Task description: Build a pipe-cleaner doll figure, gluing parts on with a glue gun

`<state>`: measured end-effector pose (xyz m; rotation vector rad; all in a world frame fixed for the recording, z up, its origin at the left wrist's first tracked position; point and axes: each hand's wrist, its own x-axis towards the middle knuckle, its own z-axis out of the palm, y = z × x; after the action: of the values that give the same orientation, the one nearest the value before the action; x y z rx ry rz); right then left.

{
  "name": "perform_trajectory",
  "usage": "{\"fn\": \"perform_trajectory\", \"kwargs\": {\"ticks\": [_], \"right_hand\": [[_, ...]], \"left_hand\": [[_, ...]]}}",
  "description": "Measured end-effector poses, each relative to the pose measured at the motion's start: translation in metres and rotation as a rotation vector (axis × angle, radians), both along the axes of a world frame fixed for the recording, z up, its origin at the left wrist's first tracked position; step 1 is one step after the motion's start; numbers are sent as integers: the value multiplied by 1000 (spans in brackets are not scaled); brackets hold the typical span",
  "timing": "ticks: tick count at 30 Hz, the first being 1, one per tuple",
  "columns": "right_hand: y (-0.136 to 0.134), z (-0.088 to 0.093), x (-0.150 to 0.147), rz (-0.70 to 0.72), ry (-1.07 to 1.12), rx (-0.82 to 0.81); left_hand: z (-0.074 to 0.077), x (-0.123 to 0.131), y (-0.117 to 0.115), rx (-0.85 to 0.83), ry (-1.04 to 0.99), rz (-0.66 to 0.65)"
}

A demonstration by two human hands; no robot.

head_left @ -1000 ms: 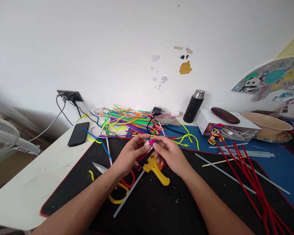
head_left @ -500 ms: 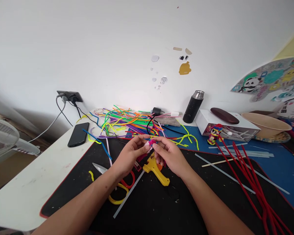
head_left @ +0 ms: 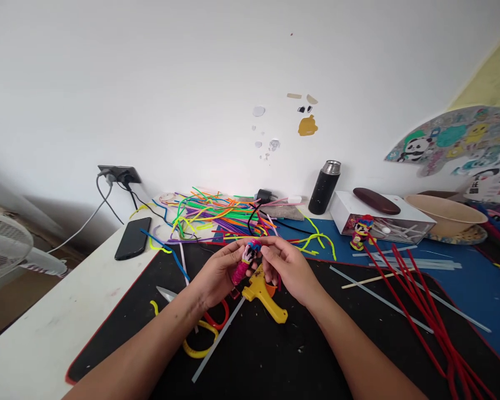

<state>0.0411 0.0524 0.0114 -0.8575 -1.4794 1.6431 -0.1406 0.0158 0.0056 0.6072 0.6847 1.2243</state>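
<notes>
My left hand (head_left: 216, 273) holds a small pipe-cleaner figure (head_left: 242, 269) with a magenta body, a black-and-white face and a blue and pink top. The fingertips of my right hand (head_left: 285, 266) are closed on the figure's head from the right. Just below my hands lies a yellow glue gun (head_left: 269, 300) with a translucent glue stick (head_left: 219, 340) extending from its back. Beside my left forearm are scissors (head_left: 200, 341) with red and yellow handles, partly hidden by the arm.
Colourful pipe cleaners (head_left: 216, 214) are heaped by the wall. A phone (head_left: 133, 239) lies left. To the right are a black flask (head_left: 325, 189), a white box (head_left: 419, 225), a similar figure (head_left: 361, 232), red pipe cleaners (head_left: 439, 328) and a bowl (head_left: 445, 214).
The figure has been turned in my hands, so its magenta body and face now show. My left hand has shifted slightly down. The camera view has tilted a little.
</notes>
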Motion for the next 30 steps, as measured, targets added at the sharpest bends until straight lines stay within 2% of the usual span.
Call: {"fn": "perform_trajectory", "kwargs": {"ticks": [13,23,30], "right_hand": [[2,0,1,-11,0,-12],[2,1,3,-14,-28,0],[2,3,4,-27,-40,-19]], "left_hand": [[-2,-1,-2,-75,-21,-149],[-5,0,0,-143,-44,-181],[5,0,-5,-32,-17,-229]]}}
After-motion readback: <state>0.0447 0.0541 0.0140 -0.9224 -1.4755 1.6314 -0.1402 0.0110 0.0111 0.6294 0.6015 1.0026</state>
